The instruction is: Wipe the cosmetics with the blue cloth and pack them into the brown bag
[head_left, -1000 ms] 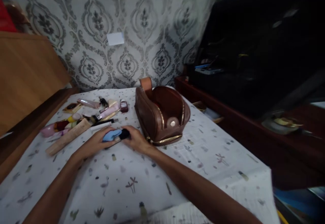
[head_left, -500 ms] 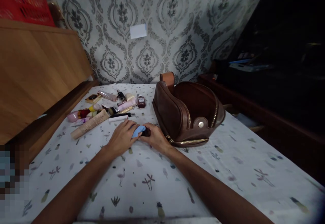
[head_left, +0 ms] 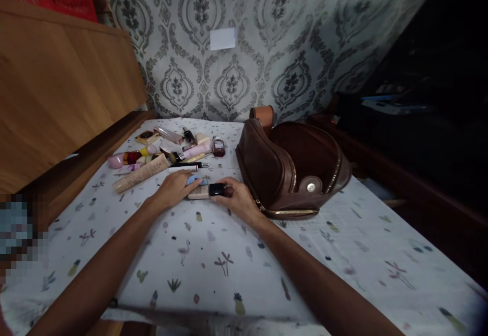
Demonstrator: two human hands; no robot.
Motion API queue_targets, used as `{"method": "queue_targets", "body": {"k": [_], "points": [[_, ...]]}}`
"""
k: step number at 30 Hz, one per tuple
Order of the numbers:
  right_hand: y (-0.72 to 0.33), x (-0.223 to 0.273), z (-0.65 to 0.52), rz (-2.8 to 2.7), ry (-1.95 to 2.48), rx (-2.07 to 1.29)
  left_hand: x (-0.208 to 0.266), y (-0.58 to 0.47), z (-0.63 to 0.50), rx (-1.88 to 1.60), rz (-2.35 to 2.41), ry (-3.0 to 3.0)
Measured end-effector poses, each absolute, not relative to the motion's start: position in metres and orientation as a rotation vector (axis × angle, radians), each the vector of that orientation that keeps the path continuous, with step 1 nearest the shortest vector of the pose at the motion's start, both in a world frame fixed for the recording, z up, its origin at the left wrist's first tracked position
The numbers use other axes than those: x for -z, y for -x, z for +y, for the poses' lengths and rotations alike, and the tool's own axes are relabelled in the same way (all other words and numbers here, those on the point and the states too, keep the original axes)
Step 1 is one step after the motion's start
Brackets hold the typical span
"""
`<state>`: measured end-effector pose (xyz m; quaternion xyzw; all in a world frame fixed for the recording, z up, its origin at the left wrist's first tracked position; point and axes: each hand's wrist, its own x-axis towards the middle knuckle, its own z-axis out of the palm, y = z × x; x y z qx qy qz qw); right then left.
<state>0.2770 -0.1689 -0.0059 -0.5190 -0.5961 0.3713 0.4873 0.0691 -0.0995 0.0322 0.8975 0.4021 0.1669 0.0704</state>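
A bottle of beige liquid foundation (head_left: 199, 192) with a black cap (head_left: 216, 189) lies sideways between my hands, just above the tablecloth. My left hand (head_left: 171, 188) is closed on a small light-blue soft piece (head_left: 197, 179), its thumb along the top of the bottle's beige end. My right hand (head_left: 240, 201) grips the bottle at its cap end, fingertips around the black cap. A dark brownish bit shows between those fingers, too small to name. Right of my right hand stands a brown leather toiletry bag (head_left: 263, 163), unzipped, its top gaping.
Back left lies a pile of cosmetics: a beige tube (head_left: 141, 174), a pink tube (head_left: 197, 149), a dark red bottle (head_left: 218, 147), a compact (head_left: 147, 136) and pencils (head_left: 186, 167). A wooden panel (head_left: 68, 66) borders the left; patterned wallpaper (head_left: 232, 87) rises behind.
My hands have drawn slightly apart, and the foundation bottle, mostly hidden before, now shows lengthwise between them. The view has shifted, so the bag and pile appear farther right.
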Motion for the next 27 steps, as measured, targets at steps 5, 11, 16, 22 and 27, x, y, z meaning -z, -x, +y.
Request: {"method": "queue_targets", "body": {"k": [5,11,16,22,27], "points": [[-0.277,0.004,-0.171,-1.418,1.219,-0.954,-0.034,-0.066,-0.097,-0.513,1.08,-2.652],[-0.28,0.009,-0.167,-1.388,1.164,-0.97,-0.034,-0.059,-0.089,-0.368,0.922,-2.605],[-0.281,0.007,-0.167,-1.302,1.167,-0.993,-0.033,-0.063,-0.093,-0.436,0.889,-2.551],[-0.281,0.006,-0.169,-1.221,1.114,-1.055,-0.029,-0.071,-0.099,-0.556,0.804,-2.479],[-0.278,0.006,-0.17,-1.179,1.076,-1.096,-0.021,-0.079,-0.107,-0.684,0.899,-2.518]]}}
